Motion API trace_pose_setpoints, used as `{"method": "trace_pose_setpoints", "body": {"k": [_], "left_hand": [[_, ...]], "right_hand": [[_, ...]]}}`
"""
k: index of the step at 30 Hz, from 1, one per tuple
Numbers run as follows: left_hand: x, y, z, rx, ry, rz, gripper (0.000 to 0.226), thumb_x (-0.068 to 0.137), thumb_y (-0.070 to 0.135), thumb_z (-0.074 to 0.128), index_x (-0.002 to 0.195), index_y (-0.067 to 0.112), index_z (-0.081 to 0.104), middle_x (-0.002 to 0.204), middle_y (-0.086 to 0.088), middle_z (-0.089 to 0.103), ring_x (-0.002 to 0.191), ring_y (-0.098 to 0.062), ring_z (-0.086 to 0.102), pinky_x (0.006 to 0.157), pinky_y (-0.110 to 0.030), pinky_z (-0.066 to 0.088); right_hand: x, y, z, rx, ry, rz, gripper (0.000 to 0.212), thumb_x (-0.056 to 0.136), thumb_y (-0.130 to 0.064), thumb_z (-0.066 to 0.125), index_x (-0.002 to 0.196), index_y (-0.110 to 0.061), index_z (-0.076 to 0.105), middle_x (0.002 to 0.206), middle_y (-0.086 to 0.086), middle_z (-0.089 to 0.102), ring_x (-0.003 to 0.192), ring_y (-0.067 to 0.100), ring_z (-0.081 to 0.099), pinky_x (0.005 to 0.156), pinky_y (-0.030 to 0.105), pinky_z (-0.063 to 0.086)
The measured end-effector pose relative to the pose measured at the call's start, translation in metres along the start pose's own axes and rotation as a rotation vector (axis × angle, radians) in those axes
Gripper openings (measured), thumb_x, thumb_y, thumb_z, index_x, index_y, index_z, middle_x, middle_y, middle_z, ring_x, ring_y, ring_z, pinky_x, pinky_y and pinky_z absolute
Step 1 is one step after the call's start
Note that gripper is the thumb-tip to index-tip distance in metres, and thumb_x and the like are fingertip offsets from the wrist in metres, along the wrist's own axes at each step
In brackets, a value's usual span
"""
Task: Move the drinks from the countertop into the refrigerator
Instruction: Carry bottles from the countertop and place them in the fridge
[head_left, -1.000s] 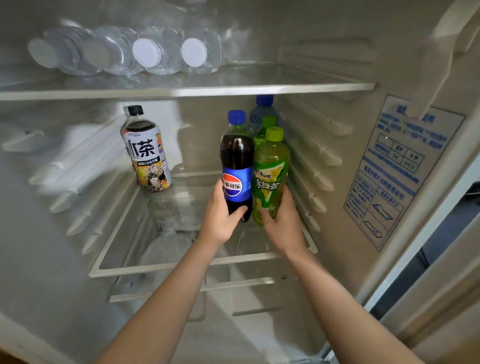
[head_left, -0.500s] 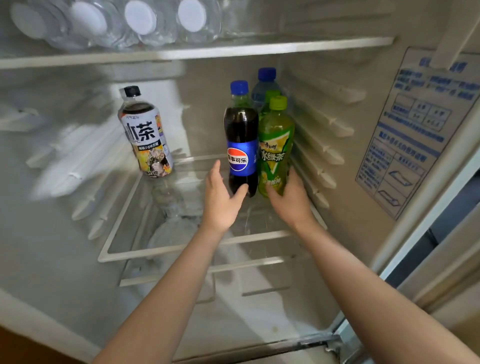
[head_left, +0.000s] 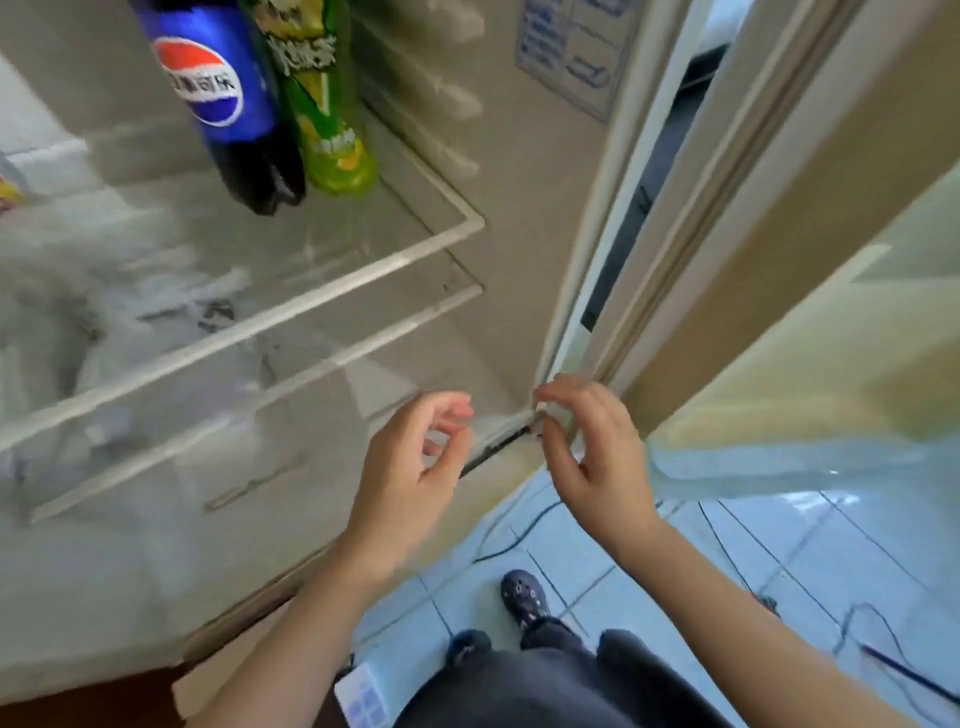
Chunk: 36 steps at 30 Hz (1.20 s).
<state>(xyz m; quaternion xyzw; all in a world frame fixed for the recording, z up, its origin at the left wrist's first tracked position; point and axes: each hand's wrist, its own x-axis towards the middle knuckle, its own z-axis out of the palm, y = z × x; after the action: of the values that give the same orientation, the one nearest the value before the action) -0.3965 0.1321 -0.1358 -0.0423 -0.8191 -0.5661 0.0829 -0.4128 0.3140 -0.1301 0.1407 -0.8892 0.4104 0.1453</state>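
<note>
1. I see the left hand (head_left: 410, 467) and right hand (head_left: 597, 457) at lower centre, both empty with fingers loosely curled.
2. The cola bottle (head_left: 228, 104) and green tea bottle (head_left: 322, 93) stand touching on the refrigerator shelf (head_left: 363, 270), upper left.

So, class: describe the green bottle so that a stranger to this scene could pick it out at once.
Look inside the open refrigerator, at the glass shelf near its right wall. Two bottles stand there side by side. The green tea bottle is the right one, nearer the wall, bright green beside the dark cola bottle with its blue label.
</note>
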Motion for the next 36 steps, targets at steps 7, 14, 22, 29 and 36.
{"method": "trace_pose_setpoints", "body": {"k": [7,14,22,29,36], "left_hand": [[-0.064,-0.096,0.100,0.135,-0.795,-0.421,0.019,0.089,0.014,0.062,0.099,0.029,0.056,0.095,0.007,0.063,0.079,-0.004,0.059,0.072,-0.013,0.044],[-0.136,-0.157,0.161,0.671,-1.344,-0.529,0.029,0.092,0.031,0.057,0.115,0.014,0.057,0.118,-0.007,0.062,0.105,-0.021,0.058,0.076,-0.021,0.040],[-0.183,-0.134,0.220,0.870,-1.481,-0.431,0.020,0.093,0.028,0.052,0.106,0.012,0.057,0.109,-0.010,0.063,0.101,-0.028,0.060,0.084,-0.030,0.045],[-0.276,-0.083,0.307,0.937,-1.500,-0.310,0.026,0.094,0.025,0.052,0.112,0.008,0.059,0.107,-0.010,0.063,0.098,-0.028,0.061,0.086,-0.033,0.046],[-0.444,-0.007,0.411,1.047,-1.693,-0.014,0.032,0.095,0.030,0.049,0.121,0.012,0.056,0.123,-0.009,0.062,0.113,-0.025,0.057,0.092,-0.027,0.042]], "right_hand": [[-0.195,0.066,-0.019,-0.243,-0.153,0.735,0.022,0.089,-0.008,0.056,0.110,-0.010,0.064,0.109,0.004,0.066,0.107,0.025,0.056,0.085,0.024,0.035],[-0.398,0.061,-0.026,-0.108,-0.333,1.635,0.029,0.092,-0.028,0.047,0.117,-0.018,0.057,0.116,0.005,0.064,0.109,0.025,0.058,0.090,0.032,0.045],[-0.533,0.011,-0.034,0.095,-0.109,1.965,0.024,0.096,-0.029,0.045,0.110,-0.017,0.059,0.112,0.006,0.066,0.098,0.020,0.059,0.074,0.024,0.039],[-0.640,0.004,-0.071,0.258,0.000,1.939,0.024,0.095,-0.033,0.045,0.110,-0.019,0.059,0.109,-0.001,0.064,0.094,0.013,0.058,0.081,0.026,0.047],[-0.801,-0.003,-0.147,0.269,0.236,2.015,0.025,0.097,-0.032,0.045,0.118,-0.022,0.055,0.115,-0.003,0.062,0.098,0.012,0.057,0.084,0.023,0.047]]}}
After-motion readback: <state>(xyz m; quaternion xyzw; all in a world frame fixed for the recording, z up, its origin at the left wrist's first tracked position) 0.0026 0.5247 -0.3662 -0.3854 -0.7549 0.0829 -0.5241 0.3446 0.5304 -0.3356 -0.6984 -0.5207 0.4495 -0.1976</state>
